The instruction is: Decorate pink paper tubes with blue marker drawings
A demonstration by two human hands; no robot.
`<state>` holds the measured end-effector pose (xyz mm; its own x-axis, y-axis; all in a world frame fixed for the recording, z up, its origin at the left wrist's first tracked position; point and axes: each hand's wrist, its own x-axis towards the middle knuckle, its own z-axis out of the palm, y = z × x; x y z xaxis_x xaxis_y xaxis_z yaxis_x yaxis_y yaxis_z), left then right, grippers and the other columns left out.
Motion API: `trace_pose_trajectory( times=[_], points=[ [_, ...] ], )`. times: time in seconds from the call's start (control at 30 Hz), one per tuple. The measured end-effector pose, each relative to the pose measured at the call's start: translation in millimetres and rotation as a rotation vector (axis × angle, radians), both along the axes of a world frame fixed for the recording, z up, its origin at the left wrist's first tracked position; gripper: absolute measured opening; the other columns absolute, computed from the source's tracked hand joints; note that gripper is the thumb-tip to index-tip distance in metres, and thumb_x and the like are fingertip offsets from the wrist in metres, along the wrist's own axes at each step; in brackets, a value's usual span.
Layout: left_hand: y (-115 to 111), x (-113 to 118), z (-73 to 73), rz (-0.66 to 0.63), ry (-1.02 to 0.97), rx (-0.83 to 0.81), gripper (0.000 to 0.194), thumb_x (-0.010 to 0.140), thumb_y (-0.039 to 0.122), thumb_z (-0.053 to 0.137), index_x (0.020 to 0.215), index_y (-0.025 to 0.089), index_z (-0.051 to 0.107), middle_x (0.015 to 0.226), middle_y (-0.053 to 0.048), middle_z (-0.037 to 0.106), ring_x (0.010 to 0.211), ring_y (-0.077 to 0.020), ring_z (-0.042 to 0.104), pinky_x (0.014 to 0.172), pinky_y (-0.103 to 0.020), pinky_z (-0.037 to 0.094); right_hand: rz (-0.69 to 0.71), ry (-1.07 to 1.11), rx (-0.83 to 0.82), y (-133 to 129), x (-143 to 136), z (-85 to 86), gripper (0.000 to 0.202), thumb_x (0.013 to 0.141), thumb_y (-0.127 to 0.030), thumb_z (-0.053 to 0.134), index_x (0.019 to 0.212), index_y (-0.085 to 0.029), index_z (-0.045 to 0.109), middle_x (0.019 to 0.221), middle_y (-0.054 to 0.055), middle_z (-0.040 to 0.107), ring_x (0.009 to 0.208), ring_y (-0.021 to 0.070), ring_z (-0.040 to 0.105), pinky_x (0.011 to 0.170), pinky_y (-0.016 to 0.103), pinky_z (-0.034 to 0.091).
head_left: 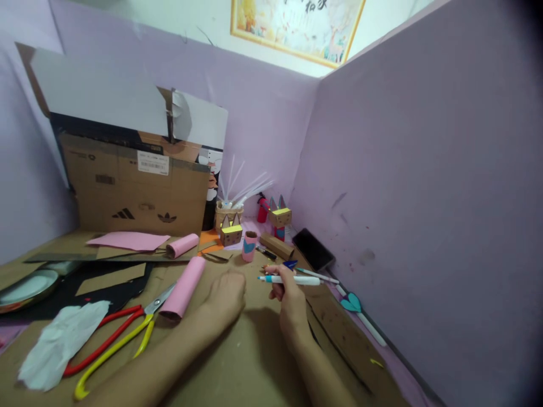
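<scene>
Smooth plastic marker (311, 280), matt cardboard box (139, 189), metal scissor blades (163, 295)

It seems a craft corner, maybe at home: purple wall (403, 169), framed picture (297, 28), and cardboard-covered table (237, 367) with red-and-yellow scissors (156, 303), a marker (309, 280) and pink paper tubes (185, 289).

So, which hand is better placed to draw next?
Likely the right hand: it holds the pen, blue end pointing left. The left hand, knuckles up, shows no pen.

The marker (307, 280) is white and blue, the short tube (249, 249) pink with a blue patch (249, 247).
</scene>
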<state>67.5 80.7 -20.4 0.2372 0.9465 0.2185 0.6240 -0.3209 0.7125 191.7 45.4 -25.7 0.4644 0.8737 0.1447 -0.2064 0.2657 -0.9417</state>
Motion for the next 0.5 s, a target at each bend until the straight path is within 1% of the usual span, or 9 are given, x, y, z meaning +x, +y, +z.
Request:
trace_pose_trajectory(
  times=[0.03,0.1,0.17,0.23,0.27,0.3,0.37,0.43,0.5],
  points=[
    [3.4,1.3,-2.9,0.008,-0.022,-0.015,0.024,0.061,0.008,0.061,0.046,0.020,0.046,0.054,-0.005,0.051,0.066,-0.0268,0.057,0.067,-0.034,0.036,-0.016,0.004,0.009,1.3,1.4,-0.1,0.027,0.077,-0.044,0.053,0.065,-0.019,0.055,0.044,-0.009,0.030,0.042,0.0104,0.032,0.044,0.022,0.033],
    [5.4,-1.3,-8.0,0.009,-0.075,-0.037,0.025,0.061,0.008,0.060,0.046,0.021,0.045,0.049,-0.001,0.045,0.062,-0.0232,0.055,0.063,-0.031,0.035,-0.025,0.022,0.037,3.0,3.3,0.2,0.024,0.077,-0.040,0.054,0.064,-0.021,0.048,0.047,-0.009,0.031,0.043,0.0102,0.032,0.044,0.022,0.034],
    [1.0,-8.6,-10.8,-0.001,-0.132,-0.056,0.019,0.065,0.012,0.060,0.052,0.021,0.049,0.053,0.000,0.048,0.061,-0.0198,0.053,0.059,-0.027,0.034,-0.031,0.042,0.057,3.2,4.0,1.6,0.025,0.078,-0.039,0.054,0.063,-0.022,0.043,0.048,-0.009,0.033,0.044,0.0102,0.033,0.045,0.021,0.035],
    [-8.0,-18.1,-10.9,-0.009,-0.182,-0.105,0.010,0.071,0.020,0.057,0.062,0.020,0.053,0.055,0.001,0.050,0.053,-0.0158,0.049,0.051,-0.023,0.033,-0.023,0.054,0.066,2.1,3.3,3.7,0.026,0.078,-0.039,0.055,0.063,-0.022,0.043,0.048,-0.009,0.034,0.045,0.0103,0.034,0.045,0.021,0.036],
    [-13.4,-23.0,-10.2,-0.010,-0.226,-0.165,0.008,0.075,0.024,0.053,0.068,0.020,0.055,0.052,0.003,0.048,0.046,-0.0137,0.046,0.046,-0.022,0.032,-0.011,0.054,0.074,1.1,2.4,4.7,0.026,0.078,-0.038,0.056,0.063,-0.022,0.044,0.048,-0.009,0.034,0.045,0.0103,0.034,0.045,0.021,0.036],
    [-19.0,-27.8,-9.0,-0.010,-0.288,-0.248,0.012,0.078,0.029,0.050,0.076,0.019,0.055,0.049,0.005,0.045,0.039,-0.0116,0.040,0.041,-0.020,0.029,0.005,0.052,0.084,-0.1,1.0,5.7,0.026,0.078,-0.038,0.056,0.062,-0.021,0.044,0.047,-0.008,0.035,0.045,0.0103,0.035,0.045,0.021,0.036],
    [-29.4,-36.1,-5.8,-0.046,-0.568,-0.547,0.023,0.075,0.035,0.057,0.089,0.017,0.055,0.048,0.006,0.046,0.035,-0.0086,0.038,0.036,-0.018,0.029,0.046,0.046,0.104,-3.5,-2.8,7.0,0.026,0.079,-0.036,0.056,0.061,-0.021,0.044,0.047,-0.008,0.036,0.044,0.0098,0.035,0.044,0.021,0.036],
    [-37.0,-41.9,-2.2,-0.064,-0.790,-0.703,0.028,0.069,0.033,0.066,0.088,0.016,0.055,0.050,0.005,0.051,0.037,-0.0076,0.041,0.035,-0.016,0.031,0.086,0.013,0.116,-8.4,-7.7,6.9,0.026,0.080,-0.036,0.056,0.061,-0.021,0.044,0.046,-0.008,0.038,0.043,0.0095,0.036,0.044,0.021,0.036],
    [-40.6,-45.1,0.3,-0.003,-0.973,-0.757,0.020,0.068,0.023,0.068,0.082,0.015,0.056,0.053,0.004,0.054,0.040,-0.0068,0.044,0.034,-0.014,0.034,0.117,-0.064,0.122,-14.7,-12.6,4.9,0.026,0.081,-0.036,0.055,0.063,-0.021,0.045,0.045,-0.008,0.042,0.043,0.0098,0.041,0.046,0.022,0.037]
  ],
)
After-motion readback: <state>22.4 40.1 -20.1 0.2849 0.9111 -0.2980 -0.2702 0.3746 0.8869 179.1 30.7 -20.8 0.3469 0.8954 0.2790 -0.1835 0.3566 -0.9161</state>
